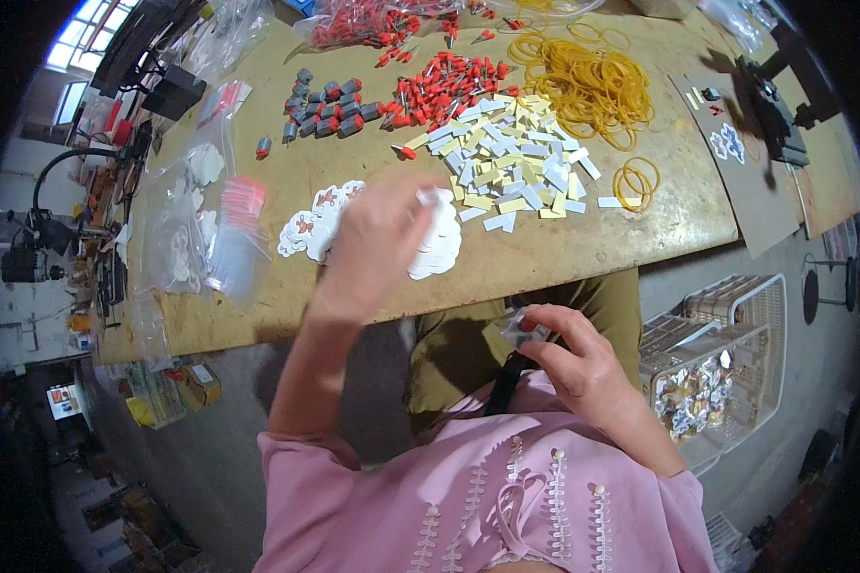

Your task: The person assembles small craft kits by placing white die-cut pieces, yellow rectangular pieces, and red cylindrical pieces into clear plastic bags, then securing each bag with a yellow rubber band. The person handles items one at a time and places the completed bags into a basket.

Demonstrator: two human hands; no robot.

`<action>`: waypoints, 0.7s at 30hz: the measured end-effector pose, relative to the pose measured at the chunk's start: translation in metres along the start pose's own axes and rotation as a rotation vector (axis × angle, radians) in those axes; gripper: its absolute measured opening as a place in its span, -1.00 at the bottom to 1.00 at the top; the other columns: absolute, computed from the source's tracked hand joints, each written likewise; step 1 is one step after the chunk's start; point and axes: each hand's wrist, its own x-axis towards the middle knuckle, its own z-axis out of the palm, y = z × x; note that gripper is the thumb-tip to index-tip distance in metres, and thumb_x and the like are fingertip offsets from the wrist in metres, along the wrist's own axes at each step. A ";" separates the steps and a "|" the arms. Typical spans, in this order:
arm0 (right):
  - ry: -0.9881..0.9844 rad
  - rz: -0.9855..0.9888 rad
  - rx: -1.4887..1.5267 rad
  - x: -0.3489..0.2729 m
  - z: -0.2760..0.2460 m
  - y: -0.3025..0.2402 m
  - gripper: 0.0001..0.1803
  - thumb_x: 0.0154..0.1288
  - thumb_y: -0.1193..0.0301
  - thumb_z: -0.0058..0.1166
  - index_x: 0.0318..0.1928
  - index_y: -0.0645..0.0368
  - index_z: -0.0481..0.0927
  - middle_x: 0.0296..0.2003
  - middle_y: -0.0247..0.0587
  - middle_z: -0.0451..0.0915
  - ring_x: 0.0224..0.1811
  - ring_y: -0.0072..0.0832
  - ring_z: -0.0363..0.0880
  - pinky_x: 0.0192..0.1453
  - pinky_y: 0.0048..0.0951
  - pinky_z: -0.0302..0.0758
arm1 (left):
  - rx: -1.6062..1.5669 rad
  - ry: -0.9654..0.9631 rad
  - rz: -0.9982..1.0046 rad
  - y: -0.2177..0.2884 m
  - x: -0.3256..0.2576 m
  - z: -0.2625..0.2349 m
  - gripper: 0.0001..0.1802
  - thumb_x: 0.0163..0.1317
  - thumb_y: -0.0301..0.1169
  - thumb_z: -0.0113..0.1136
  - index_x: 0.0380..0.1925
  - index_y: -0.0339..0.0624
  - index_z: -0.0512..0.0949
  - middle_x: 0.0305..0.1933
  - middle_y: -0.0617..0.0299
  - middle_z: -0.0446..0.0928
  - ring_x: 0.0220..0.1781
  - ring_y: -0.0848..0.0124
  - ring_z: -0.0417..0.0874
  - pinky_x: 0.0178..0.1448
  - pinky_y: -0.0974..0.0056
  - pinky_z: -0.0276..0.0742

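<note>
My left hand (377,234) is over white die-cut cards (437,244) near the table's front edge. It is smeared by motion, and a small white patch shows at its fingertips; whether it grips a card is unclear. More of these cards, with small brown printed figures (306,225), lie to its left. Above my lap, my right hand (583,358) pinches a small clear plastic bag (524,329) with something red and dark inside. Behind the left hand, a heap of small white and yellow strips (516,158) covers the tabletop.
Red-capped small parts (449,86), grey-and-red blocks (325,110) and yellow rubber bands (588,86) lie farther back on the table (659,201). Clear bags (234,229) sit at the left. A phone-like device on a stand (772,110) is at right. White baskets (717,363) stand on the floor.
</note>
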 end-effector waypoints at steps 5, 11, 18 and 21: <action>0.017 0.007 0.008 -0.002 -0.002 0.001 -0.67 0.12 0.63 0.26 -0.05 0.34 0.69 0.15 0.13 0.60 0.16 0.02 0.68 0.23 -0.09 0.68 | 0.026 -0.001 -0.079 -0.060 0.027 0.002 -0.78 0.36 -0.51 0.35 -0.02 -0.26 0.67 -0.20 0.08 0.63 -0.22 0.25 0.72 -0.12 0.17 0.64; 0.043 0.026 -0.007 -0.008 -0.007 0.006 -0.67 0.10 0.62 0.25 -0.06 0.35 0.67 0.15 0.13 0.60 0.19 0.03 0.67 0.24 -0.09 0.67 | 0.020 -0.124 -0.237 -0.040 0.023 -0.008 -0.86 0.36 -0.52 0.37 -0.12 -0.25 0.67 -0.23 0.12 0.68 -0.27 0.32 0.75 -0.12 0.23 0.66; 0.085 -0.020 0.028 0.006 -0.011 0.003 -0.70 0.16 0.58 0.29 -0.06 0.36 0.66 0.15 0.13 0.60 0.19 0.05 0.67 0.23 -0.13 0.67 | -0.595 -0.221 -0.054 0.075 -0.034 0.001 -0.76 0.22 -0.58 0.51 -0.13 -0.13 0.72 -0.10 0.20 0.74 -0.08 0.35 0.75 -0.08 0.32 0.64; 0.125 -0.047 0.022 0.008 -0.009 0.003 -0.73 0.22 0.57 0.29 -0.06 0.37 0.65 0.15 0.13 0.60 0.19 0.05 0.67 0.22 -0.14 0.67 | -0.505 -0.174 0.031 0.080 -0.044 0.022 -0.73 0.14 -0.63 0.53 -0.17 -0.13 0.73 -0.05 0.17 0.71 -0.07 0.32 0.73 -0.08 0.30 0.64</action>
